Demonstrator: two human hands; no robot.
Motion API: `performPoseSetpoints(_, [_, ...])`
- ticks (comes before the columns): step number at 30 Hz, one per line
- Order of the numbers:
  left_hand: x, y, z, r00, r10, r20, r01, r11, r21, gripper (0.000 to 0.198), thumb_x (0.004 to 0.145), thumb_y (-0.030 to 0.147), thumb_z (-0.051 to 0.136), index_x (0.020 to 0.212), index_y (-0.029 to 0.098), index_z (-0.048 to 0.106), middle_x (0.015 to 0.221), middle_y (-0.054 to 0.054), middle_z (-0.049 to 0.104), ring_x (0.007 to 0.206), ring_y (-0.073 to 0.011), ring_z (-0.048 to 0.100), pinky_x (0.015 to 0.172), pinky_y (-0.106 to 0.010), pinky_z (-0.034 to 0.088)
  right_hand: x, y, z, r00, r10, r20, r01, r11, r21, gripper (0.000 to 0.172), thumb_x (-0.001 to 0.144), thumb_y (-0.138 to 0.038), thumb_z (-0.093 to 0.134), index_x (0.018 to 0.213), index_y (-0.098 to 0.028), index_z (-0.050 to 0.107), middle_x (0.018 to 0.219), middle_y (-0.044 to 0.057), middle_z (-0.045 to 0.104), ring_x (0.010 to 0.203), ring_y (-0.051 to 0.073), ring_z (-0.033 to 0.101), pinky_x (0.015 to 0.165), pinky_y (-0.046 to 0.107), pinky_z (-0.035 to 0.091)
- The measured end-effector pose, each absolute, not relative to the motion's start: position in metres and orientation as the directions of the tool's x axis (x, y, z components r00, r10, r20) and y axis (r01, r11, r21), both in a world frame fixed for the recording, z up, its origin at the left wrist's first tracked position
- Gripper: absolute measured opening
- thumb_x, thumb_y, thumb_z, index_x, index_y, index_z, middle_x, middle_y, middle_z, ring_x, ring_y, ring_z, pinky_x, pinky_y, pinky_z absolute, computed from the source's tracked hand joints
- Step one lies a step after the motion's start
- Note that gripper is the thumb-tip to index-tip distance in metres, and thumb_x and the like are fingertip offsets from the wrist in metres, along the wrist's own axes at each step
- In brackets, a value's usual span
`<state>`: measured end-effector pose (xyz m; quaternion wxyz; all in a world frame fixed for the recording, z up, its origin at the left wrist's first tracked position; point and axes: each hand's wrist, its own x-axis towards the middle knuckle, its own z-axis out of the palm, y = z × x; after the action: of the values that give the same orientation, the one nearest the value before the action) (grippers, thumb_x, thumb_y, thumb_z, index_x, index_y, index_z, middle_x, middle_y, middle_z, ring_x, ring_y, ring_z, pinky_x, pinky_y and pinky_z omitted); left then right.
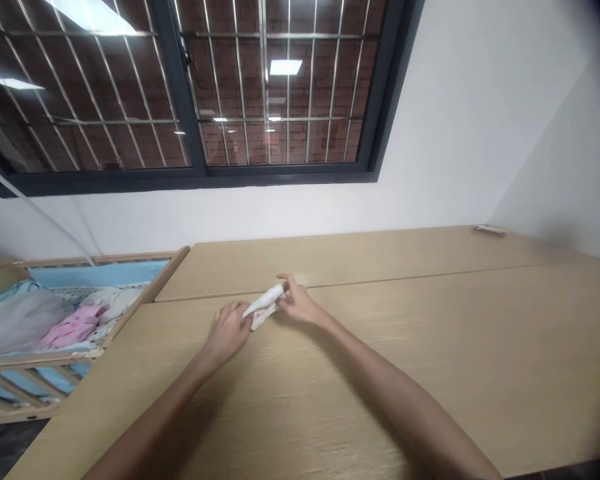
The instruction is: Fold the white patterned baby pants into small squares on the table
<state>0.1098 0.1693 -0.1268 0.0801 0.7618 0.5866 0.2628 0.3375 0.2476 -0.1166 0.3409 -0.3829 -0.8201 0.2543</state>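
A small white cloth item [265, 305], rolled or bunched up, lies on the light wooden table [430, 347] near its middle seam. My left hand [229, 331] grips its near end with curled fingers. My right hand [296, 302] pinches the far end between thumb and fingers. Both forearms reach forward over the tabletop. I cannot make out what kind of garment the cloth is.
A wooden crib [55, 320] stands at the table's left edge, holding pink [75, 327], white and grey clothes on blue bedding. A small flat object [490, 230] lies at the far right corner by the white wall. A barred window [190, 87] is above.
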Motion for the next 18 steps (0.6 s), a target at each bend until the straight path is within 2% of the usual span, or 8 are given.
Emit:
performPoseSetpoints(2, [0.108, 0.159, -0.12, 0.151, 0.939, 0.309, 0.796, -0.301, 0.526, 0.033, 0.097, 0.04, 0.041, 0.112, 0.019, 0.062, 0.115, -0.011, 0.07, 0.111, -0.0284, 0.064, 0.095, -0.042, 0.049, 0.338, 0.247, -0.098, -0.447, 0.824, 0.35, 0.323, 0.513, -0.795, 0.059, 0.087, -0.028, 0.059, 0.14, -0.019, 0.036, 0.105, 0.005, 0.06, 0.091, 0.02, 0.06, 0.086, 0.037, 0.048])
performPoseSetpoints(4, [0.11, 0.147, -0.121, 0.122, 0.954, 0.273, 0.625, -0.287, 0.726, 0.041, 0.096, 0.049, 0.046, 0.12, 0.017, 0.055, 0.114, -0.012, 0.071, 0.103, -0.0265, 0.068, 0.085, -0.037, 0.053, 0.338, 0.247, -0.083, -0.485, 0.821, 0.301, 0.228, 0.451, -0.863, 0.057, 0.087, -0.032, 0.062, 0.138, -0.02, 0.037, 0.101, 0.003, 0.058, 0.086, 0.018, 0.059, 0.078, 0.032, 0.048])
performPoseSetpoints(6, [0.116, 0.137, -0.128, 0.092, 0.979, 0.183, 0.433, -0.205, 0.878, 0.059, 0.091, 0.054, 0.055, 0.132, 0.014, 0.043, 0.11, -0.013, 0.072, 0.094, -0.0265, 0.071, 0.076, -0.036, 0.055, 0.337, 0.248, -0.077, -0.545, 0.805, 0.237, 0.225, 0.412, -0.883, 0.056, 0.087, -0.034, 0.065, 0.136, -0.021, 0.04, 0.095, 0.001, 0.059, 0.081, 0.017, 0.059, 0.073, 0.03, 0.048])
performPoseSetpoints(8, [0.124, 0.13, -0.139, 0.059, 0.994, 0.094, 0.418, -0.11, 0.902, 0.075, 0.089, 0.053, 0.06, 0.143, 0.012, 0.028, 0.103, -0.012, 0.073, 0.086, -0.027, 0.072, 0.073, -0.037, 0.054, 0.335, 0.252, -0.082, -0.57, 0.798, 0.196, 0.28, 0.413, -0.867, 0.058, 0.084, -0.036, 0.071, 0.132, -0.021, 0.044, 0.092, 0.001, 0.06, 0.079, 0.016, 0.059, 0.07, 0.028, 0.048])
performPoseSetpoints(10, [0.132, 0.128, -0.148, 0.013, 0.999, 0.042, 0.572, -0.041, 0.819, 0.074, 0.09, 0.048, 0.06, 0.146, 0.015, 0.025, 0.1, -0.01, 0.074, 0.086, -0.0279, 0.072, 0.075, -0.037, 0.052, 0.332, 0.258, -0.099, -0.561, 0.808, 0.18, 0.333, 0.419, -0.845, 0.058, 0.081, -0.036, 0.076, 0.128, -0.02, 0.046, 0.095, 0.002, 0.062, 0.08, 0.016, 0.06, 0.069, 0.028, 0.048])
performPoseSetpoints(13, [0.14, 0.128, -0.154, -0.038, 0.999, 0.032, 0.813, 0.012, 0.582, 0.053, 0.095, 0.044, 0.053, 0.14, 0.02, 0.038, 0.108, -0.011, 0.072, 0.097, -0.0311, 0.069, 0.08, -0.039, 0.049, 0.329, 0.267, -0.131, -0.536, 0.831, 0.149, 0.39, 0.401, -0.829, 0.051, 0.083, -0.031, 0.074, 0.125, -0.018, 0.049, 0.098, 0.004, 0.064, 0.08, 0.017, 0.062, 0.069, 0.028, 0.05])
performPoseSetpoints(16, [0.144, 0.127, -0.151, -0.005, 0.993, 0.12, 0.937, -0.037, 0.347, 0.038, 0.099, 0.045, 0.044, 0.126, 0.018, 0.052, 0.11, -0.014, 0.07, 0.101, -0.0333, 0.066, 0.084, -0.042, 0.047, 0.326, 0.27, -0.15, -0.51, 0.842, 0.173, 0.46, 0.437, -0.773, 0.039, 0.087, -0.028, 0.069, 0.12, -0.015, 0.053, 0.104, 0.009, 0.065, 0.087, 0.019, 0.063, 0.076, 0.032, 0.052])
performPoseSetpoints(18, [0.149, 0.12, -0.15, 0.056, 0.971, 0.232, 0.968, -0.11, 0.225, 0.038, 0.101, 0.044, 0.04, 0.12, 0.016, 0.056, 0.109, -0.016, 0.068, 0.101, -0.0336, 0.064, 0.086, -0.045, 0.047, 0.323, 0.266, -0.148, -0.539, 0.804, 0.252, 0.491, 0.543, -0.681, 0.034, 0.091, -0.025, 0.064, 0.122, -0.014, 0.055, 0.116, 0.013, 0.065, 0.102, 0.023, 0.063, 0.088, 0.037, 0.051])
